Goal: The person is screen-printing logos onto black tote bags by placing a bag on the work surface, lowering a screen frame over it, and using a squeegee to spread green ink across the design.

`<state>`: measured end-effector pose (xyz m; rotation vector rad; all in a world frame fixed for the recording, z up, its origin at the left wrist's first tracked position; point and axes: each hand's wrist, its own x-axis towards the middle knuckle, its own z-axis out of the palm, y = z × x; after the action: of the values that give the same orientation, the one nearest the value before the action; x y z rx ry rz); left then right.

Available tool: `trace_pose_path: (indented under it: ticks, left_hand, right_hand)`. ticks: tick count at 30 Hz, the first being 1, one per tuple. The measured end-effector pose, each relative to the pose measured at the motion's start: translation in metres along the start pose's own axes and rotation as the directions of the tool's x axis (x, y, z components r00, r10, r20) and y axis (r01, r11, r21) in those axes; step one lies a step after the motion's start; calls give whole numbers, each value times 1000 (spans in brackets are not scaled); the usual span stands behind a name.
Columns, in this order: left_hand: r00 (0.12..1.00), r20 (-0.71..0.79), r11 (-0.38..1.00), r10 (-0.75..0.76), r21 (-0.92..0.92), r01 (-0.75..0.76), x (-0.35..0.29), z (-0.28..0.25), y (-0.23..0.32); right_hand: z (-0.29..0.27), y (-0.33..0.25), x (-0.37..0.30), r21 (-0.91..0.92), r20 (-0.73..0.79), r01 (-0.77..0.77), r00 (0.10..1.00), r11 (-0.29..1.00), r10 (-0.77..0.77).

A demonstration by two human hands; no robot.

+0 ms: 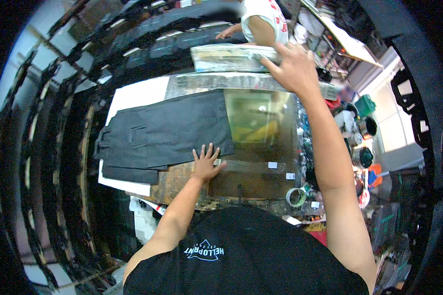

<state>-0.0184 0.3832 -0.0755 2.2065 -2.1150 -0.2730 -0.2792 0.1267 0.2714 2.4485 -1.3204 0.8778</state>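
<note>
A folded dark garment (pixel 177 130) with a pocket-like seam lies across the left part of the table, over a white board (pixel 142 93). My left hand (pixel 207 162) rests with spread fingers on its near right edge. Farther out, my right hand (pixel 295 66) grips the right end of a long, paint-smeared frame (pixel 226 58). The thumb lies on the near side of this frame, and the other fingers go over its top. Right of the garment lies a glossy brownish sheet (pixel 266 164) with yellow reflections.
A tape roll (pixel 296 196) and small white tags (pixel 272 165) lie at the table's right. Beyond are several jars and tubs (pixel 363 157). Racks of dark pieces (pixel 69 132) line the left and far side. Another person in a white sleeveless top (pixel 268 22) stands beyond the table.
</note>
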Motion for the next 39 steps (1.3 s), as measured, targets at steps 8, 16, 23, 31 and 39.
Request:
trace_pose_path:
  ticks: [8,16,23,31,39]
  left_hand:
    - [956,211,979,203,-56,-196,63,-15,78]
    - [912,139,920,386,-135,-368,86,19,189]
    - [912,186,922,367,-204,-329,71,21,231]
    - [898,265,931,350,-207,-301,62,12,237]
    - [983,-173,136,-63,-977,-163,65,-127,122]
  right_hand:
    - [12,12,1,-86,-85,79,993,993,-86]
    - [-12,1,12,152,87,-24,996,988,11]
    - [-13,-1,10,124,145,-66,988,990,47]
    - [-17,-8,2,129,105,-43,994,991,30]
    - [13,0,-40,-83,-98,103,989,991,-111]
